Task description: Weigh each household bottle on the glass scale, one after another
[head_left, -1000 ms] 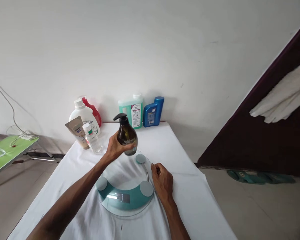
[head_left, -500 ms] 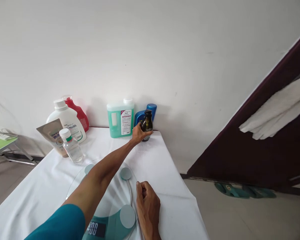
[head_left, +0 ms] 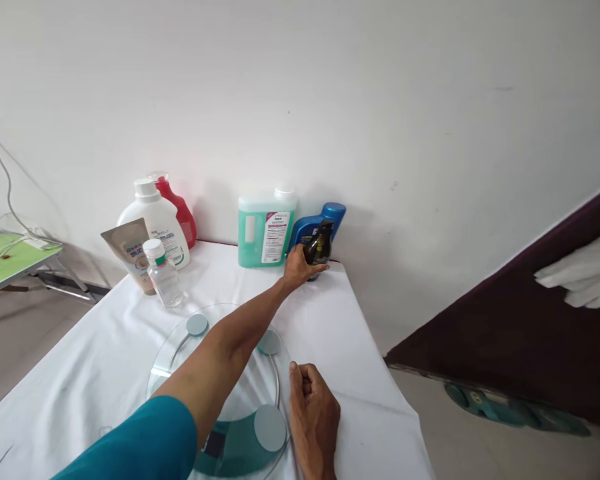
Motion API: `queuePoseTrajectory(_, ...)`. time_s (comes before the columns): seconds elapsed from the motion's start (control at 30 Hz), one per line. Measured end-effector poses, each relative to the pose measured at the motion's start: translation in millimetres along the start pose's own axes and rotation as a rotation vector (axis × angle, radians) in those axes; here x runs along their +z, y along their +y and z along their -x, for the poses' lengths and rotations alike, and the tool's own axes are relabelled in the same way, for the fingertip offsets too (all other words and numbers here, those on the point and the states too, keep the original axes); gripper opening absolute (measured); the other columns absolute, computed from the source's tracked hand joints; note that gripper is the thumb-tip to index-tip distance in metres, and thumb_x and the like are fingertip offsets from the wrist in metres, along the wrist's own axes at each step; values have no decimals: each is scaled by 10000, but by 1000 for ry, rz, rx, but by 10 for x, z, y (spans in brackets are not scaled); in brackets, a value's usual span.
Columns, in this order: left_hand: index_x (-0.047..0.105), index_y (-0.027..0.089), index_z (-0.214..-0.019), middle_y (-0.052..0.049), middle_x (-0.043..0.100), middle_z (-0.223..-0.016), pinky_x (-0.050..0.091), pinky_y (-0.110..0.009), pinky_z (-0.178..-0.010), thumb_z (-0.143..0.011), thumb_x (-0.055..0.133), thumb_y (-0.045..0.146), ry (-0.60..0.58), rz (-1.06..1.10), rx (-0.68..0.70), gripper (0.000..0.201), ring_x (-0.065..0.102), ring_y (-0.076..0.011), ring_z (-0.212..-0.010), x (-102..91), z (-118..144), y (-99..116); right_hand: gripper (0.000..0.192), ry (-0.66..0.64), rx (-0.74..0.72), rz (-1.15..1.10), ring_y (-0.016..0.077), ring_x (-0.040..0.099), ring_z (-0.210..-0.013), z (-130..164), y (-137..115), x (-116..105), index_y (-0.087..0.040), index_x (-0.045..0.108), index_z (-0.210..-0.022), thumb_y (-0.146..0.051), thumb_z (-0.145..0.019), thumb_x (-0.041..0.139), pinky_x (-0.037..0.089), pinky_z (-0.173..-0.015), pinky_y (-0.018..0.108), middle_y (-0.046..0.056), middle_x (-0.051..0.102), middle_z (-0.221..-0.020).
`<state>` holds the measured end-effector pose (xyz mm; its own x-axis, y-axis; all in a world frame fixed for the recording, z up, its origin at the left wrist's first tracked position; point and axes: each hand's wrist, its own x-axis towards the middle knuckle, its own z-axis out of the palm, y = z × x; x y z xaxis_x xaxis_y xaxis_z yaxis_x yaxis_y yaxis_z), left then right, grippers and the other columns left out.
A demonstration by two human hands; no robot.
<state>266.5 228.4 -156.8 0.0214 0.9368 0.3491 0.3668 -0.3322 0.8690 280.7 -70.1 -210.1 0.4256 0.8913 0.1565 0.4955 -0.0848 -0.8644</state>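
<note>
One dark brown pump bottle [head_left: 318,248] is caught in the left hand [head_left: 299,265], whose fingers wrap its lower body; it stands at the far right corner of the white-clothed table [head_left: 330,333], close to the wall. Its black pump head points off to the right, and its label is too small to read. What fills it I cannot tell through the dark plastic.

Just behind the grip, touching or nearly so, stands a blue jug [head_left: 314,227] with a blue cap. Left of the grip sits a clear square jug [head_left: 264,230] filled nearly to the shoulder with green liquid, white cap on top, carrying a white label with a red stripe; the print is illegible.

Well to the left of the grip stands a group: a white detergent bottle [head_left: 155,223], a red bottle [head_left: 178,208] behind it, a grey pouch [head_left: 130,252] and a small clear bottle [head_left: 163,275] with a white cap, holding clear liquid.

Nearer the person than the grip lies a round glass scale [head_left: 220,393] with teal base and grey pads. Its display is hidden by the teal sleeve. Right hand [head_left: 313,417] rests loosely curled, knuckles up, on the cloth beside the scale's rim, holding nothing.
</note>
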Motion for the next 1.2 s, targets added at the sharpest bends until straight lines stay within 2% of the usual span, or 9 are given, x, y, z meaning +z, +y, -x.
queuePoseTrajectory(0.17,662,155,-1169,-187,693,-1299,567,-489,-1082,-650,1035,287,1,-45,39,653,682,-355,-1238,-400,255,45,515,-70,67,66,247,576,-626,-59,-27,-109,-305,554,-678,-765,-883,446,418,-634,347,45,657,-644)
queuePoseTrajectory(0.33,690,203,-1204,-114,745,-1172,634,-407,-938,-836,917,461,-50,-2,347,504,730,-268,-1078,-1398,1035,195,501,-140,125,213,322,645,-734,-192,16,-150,-314,647,-709,-763,-802,446,449,-696,399,103,733,-743)
queuePoseTrajectory(0.43,706,202,-1192,-97,760,-1090,627,-378,-904,-934,824,464,127,-38,471,386,737,-228,-995,-2201,1670,294,506,-149,108,252,339,638,-735,-210,5,-154,-314,653,-705,-766,-800,446,448,-709,420,116,734,-739)
queuePoseTrajectory(0.53,694,214,-1074,-58,739,-979,605,-344,-839,-983,769,395,431,-143,430,216,710,-184,-874,-2991,2106,193,496,-154,114,270,335,626,-709,-183,-38,-169,-312,647,-703,-760,-806,461,436,-690,419,115,733,-726)
queuePoseTrajectory(0.63,655,220,-1051,-47,703,-957,584,-353,-833,-943,786,362,725,-236,248,222,678,-193,-869,-3612,2198,-142,475,-136,126,268,328,628,-710,-160,-91,-166,-306,640,-700,-744,-788,480,438,-696,417,111,744,-730)
queuePoseTrajectory(0.7,634,211,-1111,-82,707,-1063,579,-381,-868,-868,823,320,816,-238,118,327,680,-218,-937,-3884,2100,-418,459,-119,113,263,326,634,-722,-151,-118,-147,-301,631,-695,-731,-768,487,444,-715,417,105,746,-720)
queuePoseTrajectory(0.8,635,212,-1103,-104,719,-1154,565,-413,-931,-786,854,304,694,-224,-40,397,685,-258,-1053,-4073,1849,-773,457,-96,102,252,317,639,-708,-130,-140,-110,-296,616,-681,-727,-750,482,448,-728,416,93,739,-685)
queuePoseTrajectory(0.93,647,214,-945,-57,750,-1006,550,-397,-906,-753,838,325,509,-199,-184,292,694,-253,-967,-4048,1580,-1030,489,-53,88,212,307,664,-703,-89,-152,-75,-283,626,-682,-749,-744,492,456,-723,405,87,747,-685)
queuePoseTrajectory(1.2,724,194,-965,-69,812,-1016,567,-334,-804,-687,898,314,579,-28,-186,348,740,-252,-964,-3933,1495,-1103,479,-28,25,165,268,638,-654,-40,-167,-58,-270,608,-681,-727,-790,517,447,-690,371,81,727,-660)
